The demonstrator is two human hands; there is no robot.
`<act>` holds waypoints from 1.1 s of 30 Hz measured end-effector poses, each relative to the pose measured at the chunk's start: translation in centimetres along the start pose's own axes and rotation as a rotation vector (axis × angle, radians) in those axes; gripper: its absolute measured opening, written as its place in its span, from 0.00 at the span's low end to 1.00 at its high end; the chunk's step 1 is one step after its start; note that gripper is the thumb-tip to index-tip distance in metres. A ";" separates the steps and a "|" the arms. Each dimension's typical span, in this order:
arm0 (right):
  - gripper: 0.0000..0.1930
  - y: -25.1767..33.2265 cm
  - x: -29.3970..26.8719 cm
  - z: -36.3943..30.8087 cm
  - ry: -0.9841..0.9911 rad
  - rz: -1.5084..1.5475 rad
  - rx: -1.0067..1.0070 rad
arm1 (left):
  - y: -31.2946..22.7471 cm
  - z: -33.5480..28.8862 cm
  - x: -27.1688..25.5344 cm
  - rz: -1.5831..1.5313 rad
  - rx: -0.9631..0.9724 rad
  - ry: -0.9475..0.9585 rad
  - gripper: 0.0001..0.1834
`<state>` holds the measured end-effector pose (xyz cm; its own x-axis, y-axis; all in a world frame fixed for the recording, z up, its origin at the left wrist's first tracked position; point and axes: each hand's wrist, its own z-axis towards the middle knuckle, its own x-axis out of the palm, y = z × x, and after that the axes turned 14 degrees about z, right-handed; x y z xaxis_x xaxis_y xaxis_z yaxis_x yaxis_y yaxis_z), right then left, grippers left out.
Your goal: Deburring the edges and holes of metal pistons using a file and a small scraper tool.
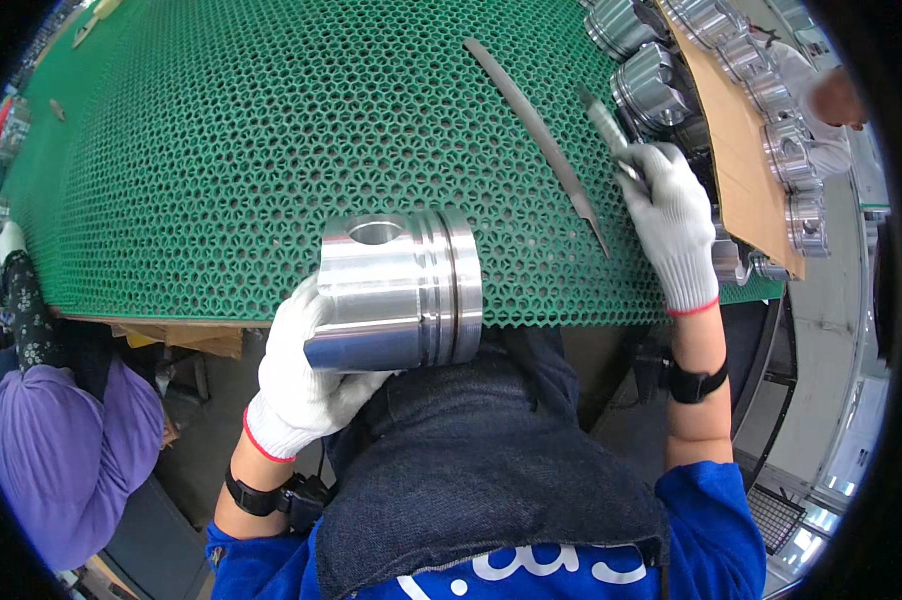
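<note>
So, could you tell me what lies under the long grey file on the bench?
The long grey file lies on the green honeycomb mat. Brown board shows beneath the mat's near edge; whatever sits directly under the file is covered.

Piston underside hidden — hands cover it

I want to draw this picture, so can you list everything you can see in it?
Piston: one, shiny silver, held over the mat's near edge.
Mat: one, green honeycomb mesh, covering the table.
File: one, long grey, lying on the mat at right.
Hand tool: one, grey, in the right hand.
Other pistons: several, silver, far right by the cardboard.
Cardboard sheet: one, brown, far right.
Co-worker's sleeve: purple, lower left.
Denim apron: dark blue, bottom centre.
Left hand: white glove, gripping the piston.
Right hand: white glove, holding the tool.
</note>
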<state>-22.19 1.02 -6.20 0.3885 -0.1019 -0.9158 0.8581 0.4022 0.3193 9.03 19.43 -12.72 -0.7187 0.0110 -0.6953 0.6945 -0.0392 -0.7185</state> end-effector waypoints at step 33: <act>0.22 6.9 -2.8 -5.8 -0.192 0.535 -0.482 | -11.0 2.6 -2.3 -1.184 -0.167 -0.196 0.61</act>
<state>-19.32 9.31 -2.87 0.8019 0.0803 -0.5921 0.3100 0.7912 0.5271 2.98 17.26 -3.16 -0.8951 -0.1994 0.3988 -0.4111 0.0226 -0.9113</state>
